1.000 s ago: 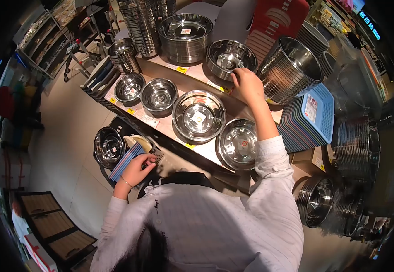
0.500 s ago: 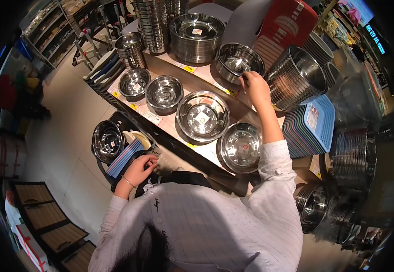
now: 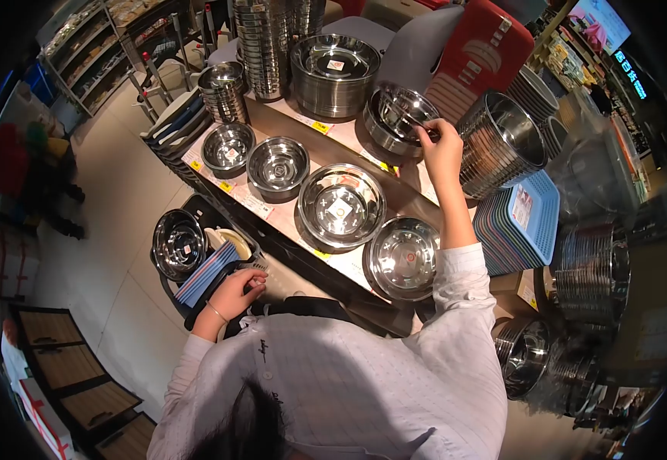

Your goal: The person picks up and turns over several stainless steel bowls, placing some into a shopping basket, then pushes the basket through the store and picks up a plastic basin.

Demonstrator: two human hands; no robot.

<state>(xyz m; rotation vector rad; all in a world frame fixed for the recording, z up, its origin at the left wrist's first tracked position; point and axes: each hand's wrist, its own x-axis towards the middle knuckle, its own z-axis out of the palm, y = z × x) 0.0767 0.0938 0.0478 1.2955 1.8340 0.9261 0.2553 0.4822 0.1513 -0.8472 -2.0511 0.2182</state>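
Note:
My right hand [image 3: 442, 149] pinches the rim of a shiny steel basin [image 3: 404, 110]. The basin is tilted, its far side raised above the other steel basins [image 3: 392, 142] it sits among on the upper tier. Lower down, my left hand [image 3: 241, 295] has its fingers curled beside the black handle of a shopping basket [image 3: 255, 244]. Whether the handle lies inside those fingers is hidden. In the basket are a steel basin [image 3: 180, 244], blue-and-pink flat items [image 3: 209, 272] and a cream-coloured item [image 3: 234, 242].
On the lower tier stand several steel bowls, among them a wide basin [image 3: 341, 207] and another basin [image 3: 402, 258]. A tall basin stack [image 3: 336, 92], steel buckets [image 3: 502, 146], a red plastic stool stack [image 3: 479, 57] and blue plastic baskets [image 3: 533, 211] surround the upper tier.
My right hand has raised one edge of the top basin, which now tilts above those below it. My left hand stays beside the basket. The view has shifted slightly.

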